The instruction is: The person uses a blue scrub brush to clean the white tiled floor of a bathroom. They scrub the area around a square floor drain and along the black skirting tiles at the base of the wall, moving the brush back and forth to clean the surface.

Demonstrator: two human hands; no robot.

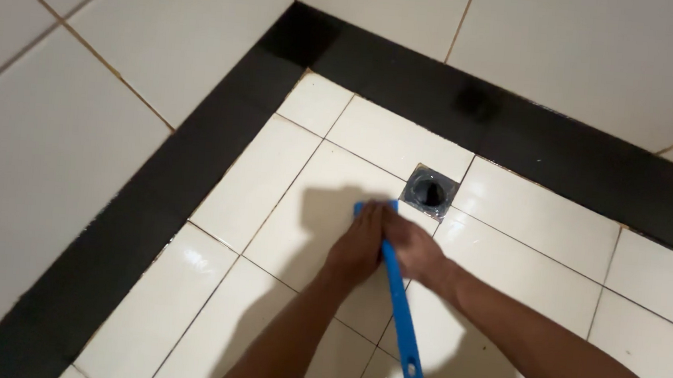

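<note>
A blue long-handled brush [400, 310] lies angled across the wet cream floor tiles [273, 184], its head under my hands and its handle end with a hanging hole pointing toward me. My left hand [358, 247] presses on the brush head. My right hand [416, 250] grips the handle just behind the head. Both hands sit close together, just in front of a square metal floor drain [429, 191]. The bristles are hidden beneath my hands.
A black tile border [196, 146] runs along the base of two white tiled walls [64, 95] that meet in a corner at the top. Grout lines between tiles look brownish. Water glistens on the tiles near the handle end.
</note>
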